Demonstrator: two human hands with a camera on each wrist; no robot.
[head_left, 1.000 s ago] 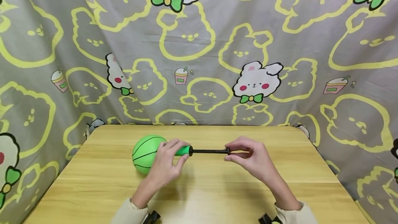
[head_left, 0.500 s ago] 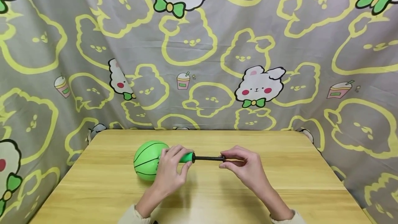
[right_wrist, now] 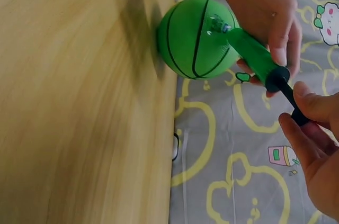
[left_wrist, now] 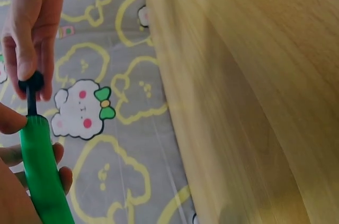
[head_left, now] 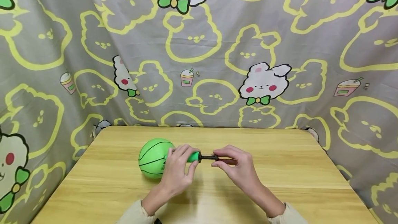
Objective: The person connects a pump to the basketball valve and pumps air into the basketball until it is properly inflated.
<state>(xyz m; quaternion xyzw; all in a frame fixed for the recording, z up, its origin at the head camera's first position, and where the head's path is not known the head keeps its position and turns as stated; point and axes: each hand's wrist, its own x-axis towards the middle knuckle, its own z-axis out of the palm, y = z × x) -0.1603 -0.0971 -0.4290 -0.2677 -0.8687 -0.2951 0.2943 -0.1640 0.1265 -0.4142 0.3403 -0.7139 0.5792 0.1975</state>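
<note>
A green ball (head_left: 152, 160) with black seam lines, like a small basketball, rests on the table. The green barrel of a hand pump (right_wrist: 253, 52) meets the ball at its valve in the right wrist view. My left hand (head_left: 180, 172) grips this barrel, fingers over the top and thumb below. Out of the barrel's right end comes a black rod (head_left: 207, 157), partly pushed in. At the rod's outer end, my right hand (head_left: 237, 167) pinches the black handle (left_wrist: 33, 82) between thumb and fingers. The left hand hides most of the barrel in the head view.
The wooden table (head_left: 264, 141) reaches back to a grey patterned curtain (head_left: 211, 54) that hangs behind it and at both sides. Light sleeves (head_left: 135, 213) cover both wrists.
My right hand has moved left toward the left hand, and the visible black rod has grown much shorter. The left hand still grips the pump barrel. The head view has shifted slightly.
</note>
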